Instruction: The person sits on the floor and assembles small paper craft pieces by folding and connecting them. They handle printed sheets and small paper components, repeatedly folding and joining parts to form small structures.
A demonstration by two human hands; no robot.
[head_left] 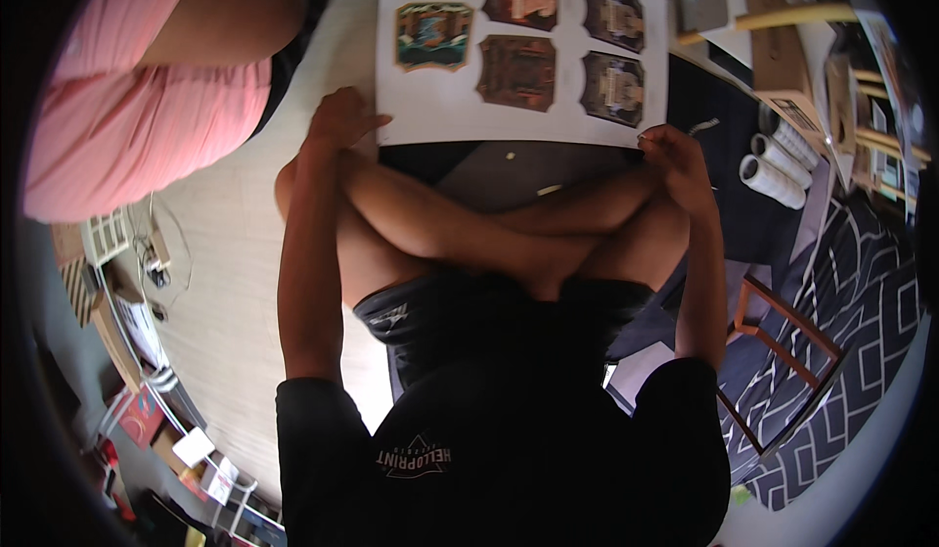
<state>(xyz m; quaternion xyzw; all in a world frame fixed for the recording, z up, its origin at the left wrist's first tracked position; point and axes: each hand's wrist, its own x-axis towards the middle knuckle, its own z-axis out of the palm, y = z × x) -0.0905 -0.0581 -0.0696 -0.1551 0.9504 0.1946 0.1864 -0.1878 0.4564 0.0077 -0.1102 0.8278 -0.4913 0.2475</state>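
Observation:
A large white printed sheet [425, 107] stretches out in front of my crossed legs. Several dark, ornate badge-shaped labels are printed on it, among them a teal-and-gold label [432, 36] and a red-brown label [518, 72]. At the sheet's near left corner, my left hand [342, 119] is closed on the edge, its thumb lying over the top. My right hand [677, 163] pinches the near right corner between thumb and fingers. The sheet's far edge runs out of the picture at the top.
Another person in pink clothing [147, 141] is close by at the upper left. White rolls [773, 180] lie to the right, near cardboard boxes [782, 82]. A brown wooden frame [787, 337] and patterned fabric [851, 351] are at lower right. Cables [156, 253] lie at left.

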